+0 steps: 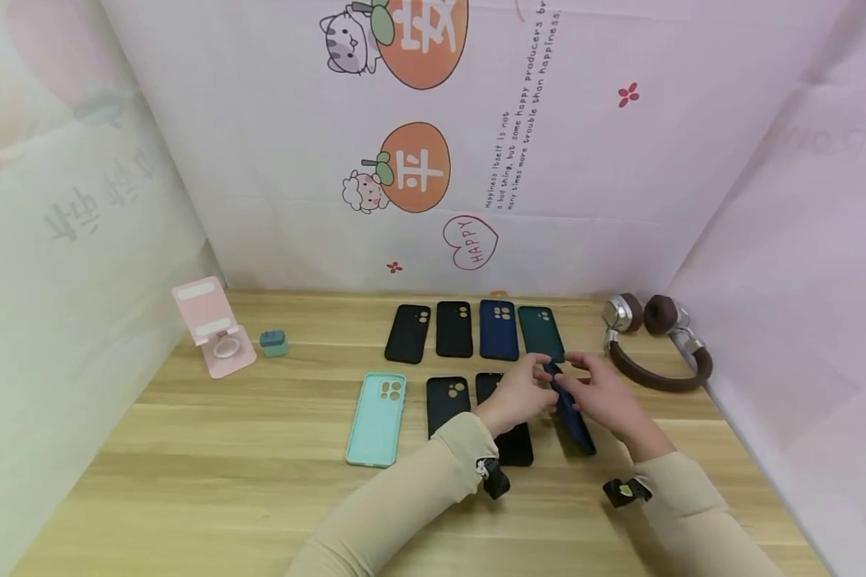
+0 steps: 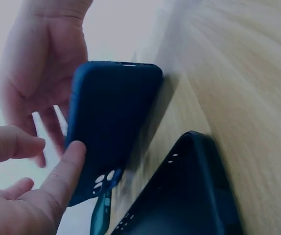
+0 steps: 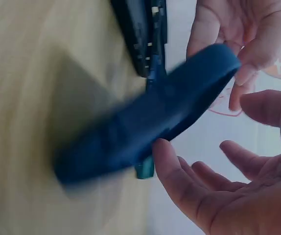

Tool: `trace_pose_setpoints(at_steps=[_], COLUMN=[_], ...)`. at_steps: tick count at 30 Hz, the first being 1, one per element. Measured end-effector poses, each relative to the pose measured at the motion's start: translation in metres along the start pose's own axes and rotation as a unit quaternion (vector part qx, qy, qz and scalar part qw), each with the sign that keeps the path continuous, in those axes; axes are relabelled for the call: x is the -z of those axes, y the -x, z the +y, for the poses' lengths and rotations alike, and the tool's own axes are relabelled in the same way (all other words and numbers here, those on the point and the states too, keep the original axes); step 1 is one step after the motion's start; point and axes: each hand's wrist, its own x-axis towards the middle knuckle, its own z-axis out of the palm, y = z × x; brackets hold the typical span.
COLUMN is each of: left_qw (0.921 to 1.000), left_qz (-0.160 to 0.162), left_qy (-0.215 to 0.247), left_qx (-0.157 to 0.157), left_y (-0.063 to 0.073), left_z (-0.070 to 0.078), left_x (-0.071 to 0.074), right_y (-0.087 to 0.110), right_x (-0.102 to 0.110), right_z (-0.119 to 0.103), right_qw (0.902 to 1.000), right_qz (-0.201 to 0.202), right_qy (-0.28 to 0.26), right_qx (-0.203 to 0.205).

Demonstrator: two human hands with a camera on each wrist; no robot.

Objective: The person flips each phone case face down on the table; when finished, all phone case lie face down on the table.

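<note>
A dark blue phone case (image 1: 573, 421) stands tilted between the two hands, its lower end close to the tabletop and blurred in the right wrist view. Near its upper end the left hand (image 1: 515, 397) pinches it, the thumb (image 2: 74, 156) against its back. The right hand (image 1: 606, 397) is on the other side; its thumb (image 3: 165, 154) touches the case while the other fingers stay spread apart from it. Beside the left hand lies a black phone case (image 1: 514, 445), partly hidden by that hand. A green phone case (image 1: 541, 332) lies just beyond the hands.
Along the back row lie two black cases (image 1: 407, 332) and a blue case (image 1: 499, 328). In front are a mint case (image 1: 377, 421) and another dark case (image 1: 443, 401). A pink phone stand (image 1: 212, 324), a small charger (image 1: 274, 343) and brown headphones (image 1: 653, 381) stand near the walls.
</note>
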Motion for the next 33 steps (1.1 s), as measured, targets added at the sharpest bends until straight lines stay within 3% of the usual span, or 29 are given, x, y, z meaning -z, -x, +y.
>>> trace_pose_setpoints(at_steps=[11,20,23,27,33], left_qw=[0.9998,0.9999,0.9998,0.9968,0.9910], left_qz=[0.003,-0.004,-0.003,-0.005,-0.040], left_qy=[0.017,-0.011,0.010,0.072,0.119], left_qx=[0.009,0.009,0.015,0.033,0.047], left_y=[0.000,-0.002,-0.002,-0.006,-0.006], left_z=[0.001,-0.007,-0.009,-0.011,-0.010], left_x=[-0.005,-0.006,-0.006,-0.007,-0.002], right_y=[-0.001,0.000,0.001,0.002,0.004], right_x=[0.002,0.006,0.010,0.015,0.017], right_z=[0.007,-0.002,-0.006,-0.010,-0.013], right_qw=[0.9996,0.9980,0.9961,0.9906,0.9786], right_qz=[-0.004,0.019,0.031,0.030,0.008], right_qy=[-0.029,-0.060,-0.081,-0.129,-0.197], right_qx=[0.006,0.000,0.013,0.036,0.057])
